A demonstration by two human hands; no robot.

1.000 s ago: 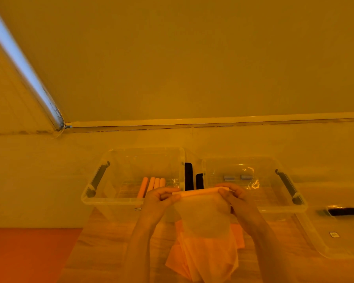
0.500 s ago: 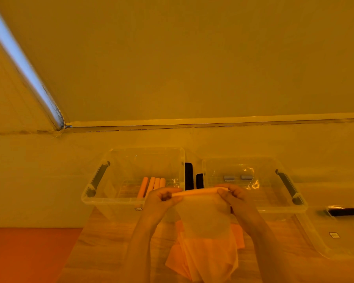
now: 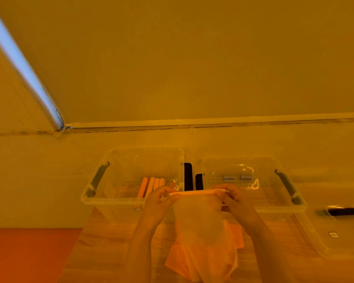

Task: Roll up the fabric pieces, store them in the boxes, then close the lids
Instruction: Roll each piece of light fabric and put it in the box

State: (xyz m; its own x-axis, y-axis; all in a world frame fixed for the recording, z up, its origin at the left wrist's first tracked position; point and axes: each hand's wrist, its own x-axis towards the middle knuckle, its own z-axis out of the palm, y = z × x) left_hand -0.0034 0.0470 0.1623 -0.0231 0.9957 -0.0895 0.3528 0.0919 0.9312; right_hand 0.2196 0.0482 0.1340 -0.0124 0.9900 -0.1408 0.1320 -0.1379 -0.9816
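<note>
Fabric piece (image 3: 200,221) held up in air over table, rolled top edge running 9-to-3 between both hands, loose tail hanging toward 6. Left hand (image 3: 161,198) pinches left end, right hand (image 3: 232,198) pinches right end, fingers curled round roll. Left box (image 3: 94,199) with finished rolls (image 3: 151,185) closer to left hand, at 11. Versus half second back: basically same, roll maybe slightly tighter, hands barely shifted.

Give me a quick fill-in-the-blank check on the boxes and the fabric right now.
1. The finished orange rolls lie in the ____ box.
2. Both hands pinch the rolled top edge of a fabric piece; the left hand holds its ____ end.
3. The clear lid lies to the ____ of the right box.

Answers: left; left; right
</note>
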